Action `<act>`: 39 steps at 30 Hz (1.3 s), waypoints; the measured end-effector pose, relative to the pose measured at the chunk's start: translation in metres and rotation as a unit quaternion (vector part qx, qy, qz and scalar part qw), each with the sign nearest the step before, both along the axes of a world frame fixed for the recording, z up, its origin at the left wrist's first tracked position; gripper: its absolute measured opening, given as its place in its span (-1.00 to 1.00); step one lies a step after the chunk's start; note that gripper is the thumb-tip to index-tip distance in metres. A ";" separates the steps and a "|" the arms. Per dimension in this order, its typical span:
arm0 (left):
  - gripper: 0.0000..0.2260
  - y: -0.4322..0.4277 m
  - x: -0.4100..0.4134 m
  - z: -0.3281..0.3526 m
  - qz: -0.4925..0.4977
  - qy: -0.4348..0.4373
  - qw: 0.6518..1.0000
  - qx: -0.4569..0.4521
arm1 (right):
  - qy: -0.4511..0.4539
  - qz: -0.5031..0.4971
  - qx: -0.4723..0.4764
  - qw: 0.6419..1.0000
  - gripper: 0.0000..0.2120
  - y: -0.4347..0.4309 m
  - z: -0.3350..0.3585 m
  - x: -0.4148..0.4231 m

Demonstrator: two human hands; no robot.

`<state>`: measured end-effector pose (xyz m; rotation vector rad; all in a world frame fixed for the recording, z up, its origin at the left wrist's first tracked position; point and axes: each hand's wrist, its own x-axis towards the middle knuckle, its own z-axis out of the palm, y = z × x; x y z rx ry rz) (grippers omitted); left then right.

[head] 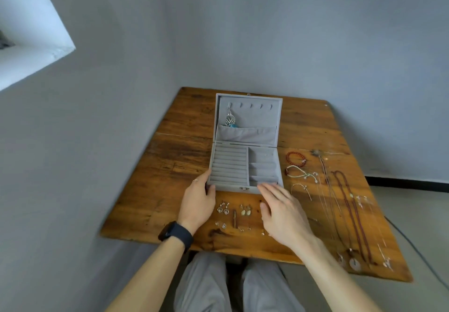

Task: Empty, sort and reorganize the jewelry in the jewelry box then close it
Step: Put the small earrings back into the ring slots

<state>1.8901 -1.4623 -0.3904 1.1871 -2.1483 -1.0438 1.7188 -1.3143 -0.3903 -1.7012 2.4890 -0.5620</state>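
Note:
The grey velvet jewelry box (245, 189) stands open on the wooden table (170, 170), its lid upright. A silver and turquoise pendant (230, 119) hangs from the leftmost lid hook into the lid pocket. The ring rolls and the compartments look bare. My left hand (198, 202) grips the box's front left corner. My right hand (279, 211) hovers with straight fingers over the front right corner, fingertips at the rim. Several earrings (233, 212) lie in front of the box between my hands. Bracelets (295, 159) and long necklaces (349, 209) are laid out to the right.
The table sits in a corner of grey walls, its back edge close behind the box lid. A bare strip of table lies left of the box. My knees are under the near edge. A cable runs on the floor at the right.

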 end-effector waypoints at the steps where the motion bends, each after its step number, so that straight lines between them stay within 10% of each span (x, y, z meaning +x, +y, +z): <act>1: -0.56 0.007 0.004 -0.001 -0.001 0.000 1.000 -0.009 | 0.002 -0.001 -0.001 1.000 -0.51 0.001 -0.004 0.002; 16: -0.88 0.037 0.006 0.007 0.025 -0.106 0.993 -0.046 | 0.012 -0.023 -0.060 0.998 -0.72 -0.011 -0.002 0.041; 31: -0.92 0.023 0.039 0.022 0.091 0.123 0.983 0.104 | 0.042 -0.010 -0.008 0.999 -0.74 -0.052 0.009 0.070; 39: -0.85 0.008 0.048 0.022 0.078 0.152 0.978 0.121 | -0.100 0.016 -0.067 0.993 -0.83 -0.052 0.026 0.046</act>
